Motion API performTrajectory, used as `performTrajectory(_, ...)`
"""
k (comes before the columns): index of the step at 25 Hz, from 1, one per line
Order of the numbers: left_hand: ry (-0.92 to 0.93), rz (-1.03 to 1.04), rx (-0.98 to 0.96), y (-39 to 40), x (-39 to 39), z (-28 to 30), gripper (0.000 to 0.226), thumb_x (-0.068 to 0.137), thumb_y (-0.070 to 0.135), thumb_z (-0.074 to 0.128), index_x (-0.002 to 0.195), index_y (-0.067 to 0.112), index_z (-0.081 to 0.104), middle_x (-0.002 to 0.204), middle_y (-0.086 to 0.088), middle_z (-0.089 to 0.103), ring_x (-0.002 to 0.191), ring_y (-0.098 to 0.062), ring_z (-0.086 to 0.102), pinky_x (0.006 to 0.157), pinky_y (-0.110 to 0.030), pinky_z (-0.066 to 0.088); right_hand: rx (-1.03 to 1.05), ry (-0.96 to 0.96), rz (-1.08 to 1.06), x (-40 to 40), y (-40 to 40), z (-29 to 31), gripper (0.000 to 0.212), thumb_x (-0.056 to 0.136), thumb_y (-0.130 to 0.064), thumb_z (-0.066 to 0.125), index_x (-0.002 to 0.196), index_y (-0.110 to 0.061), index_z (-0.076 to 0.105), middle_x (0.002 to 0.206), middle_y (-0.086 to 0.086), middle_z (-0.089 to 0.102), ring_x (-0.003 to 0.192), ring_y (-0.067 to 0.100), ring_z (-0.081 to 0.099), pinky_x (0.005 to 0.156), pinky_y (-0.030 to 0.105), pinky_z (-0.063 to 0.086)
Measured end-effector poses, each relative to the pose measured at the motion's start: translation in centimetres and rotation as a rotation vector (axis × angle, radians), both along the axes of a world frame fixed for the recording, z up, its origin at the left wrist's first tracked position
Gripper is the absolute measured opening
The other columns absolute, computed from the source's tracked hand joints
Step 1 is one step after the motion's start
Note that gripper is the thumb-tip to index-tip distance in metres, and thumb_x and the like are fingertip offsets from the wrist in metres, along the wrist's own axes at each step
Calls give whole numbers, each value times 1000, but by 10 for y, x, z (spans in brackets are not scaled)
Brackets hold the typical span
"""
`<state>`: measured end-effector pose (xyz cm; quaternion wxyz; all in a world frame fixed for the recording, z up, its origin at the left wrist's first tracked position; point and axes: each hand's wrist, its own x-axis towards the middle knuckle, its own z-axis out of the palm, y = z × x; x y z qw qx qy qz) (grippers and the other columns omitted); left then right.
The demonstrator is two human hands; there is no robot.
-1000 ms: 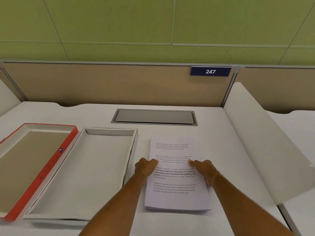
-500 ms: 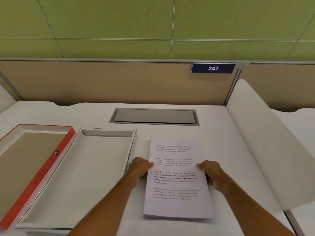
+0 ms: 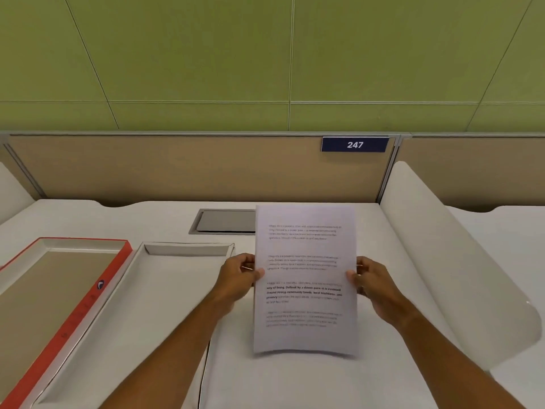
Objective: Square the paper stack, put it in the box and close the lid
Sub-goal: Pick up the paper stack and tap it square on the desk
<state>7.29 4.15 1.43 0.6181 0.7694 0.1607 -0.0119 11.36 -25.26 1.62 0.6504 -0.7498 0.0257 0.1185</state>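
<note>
A stack of white printed paper (image 3: pixel 305 278) stands nearly upright above the desk, its bottom edge close to the surface and slightly blurred. My left hand (image 3: pixel 239 276) grips its left edge and my right hand (image 3: pixel 371 283) grips its right edge, thumbs on the front page. To the left lies the open white box (image 3: pixel 165 293), with nothing in it. Further left lies the lid (image 3: pixel 97 293), red-sided, inside face up.
A grey cable hatch (image 3: pixel 224 221) is set into the desk behind the paper, partly hidden by it. A curved white divider (image 3: pixel 454 261) rises on the right. A beige partition with a "247" plate (image 3: pixel 354 144) closes the back.
The stack lay flat on the desk under my fingers. Both hands slid to its side edges, gripped it and raised it upright off the surface.
</note>
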Motion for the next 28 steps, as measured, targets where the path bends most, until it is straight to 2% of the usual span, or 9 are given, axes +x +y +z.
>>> performTrajectory(2,-115,-12,60,0,-3,18,15,88,11,68,101,19,65,100,-1,72,93,-18,69,77,-33,59,37,-114,9,-4,-1,16,17,94,2,55,106,-7,64,107,15,73,98,33,70,83,47,59)
performTrajectory(6,-241,-14,128,-2,-14,32,25,88,13,69,88,38,61,95,15,70,89,-4,65,66,-14,47,79,-232,13,-15,-2,27,14,94,2,55,105,-6,59,108,12,71,97,30,70,76,35,60)
performTrajectory(10,-215,-19,150,-4,-25,23,24,89,10,67,91,33,60,97,12,69,92,-9,65,83,-32,55,54,-228,31,-26,-4,17,15,94,-1,58,108,-7,57,108,8,73,104,35,68,84,45,60)
performTrajectory(14,-304,-70,59,-14,-25,47,34,79,10,71,108,23,59,104,1,70,96,-20,68,74,-28,57,178,-289,50,-26,5,43,34,78,-5,58,111,-8,64,105,7,75,96,28,70,78,37,58)
performTrajectory(16,-404,-44,-128,-24,-21,69,40,73,19,71,111,14,60,102,-5,72,90,-22,70,69,-30,58,252,-375,37,-24,16,67,35,72,-14,55,105,-9,67,95,8,73,83,19,69,67,29,55)
performTrajectory(19,-485,99,-286,-39,-14,96,27,75,34,68,91,12,63,83,-6,68,73,-19,65,59,-28,52,273,-508,-117,-20,36,95,25,78,-26,54,78,-3,61,71,-1,64,64,11,58,55,18,44)
performTrajectory(22,-435,241,-229,-50,-9,105,27,78,46,62,76,19,62,74,-1,64,65,-16,59,56,-29,46,231,-550,-264,-16,47,100,36,79,-32,54,61,-1,52,57,-2,50,57,15,44,54,28,31)
performTrajectory(25,-400,317,-169,-54,-5,105,27,85,43,59,76,18,57,70,1,60,58,-12,56,43,-19,45,178,-491,-345,-15,51,99,26,75,-28,54,51,-19,52,48,-11,51,52,12,46,54,26,33)
performTrajectory(28,-395,316,-135,-54,-2,104,26,87,41,56,73,20,51,70,-1,59,59,-14,57,44,-21,44,149,-490,-375,-13,52,96,24,76,-28,53,53,-20,53,50,-10,53,53,13,50,53,25,35)
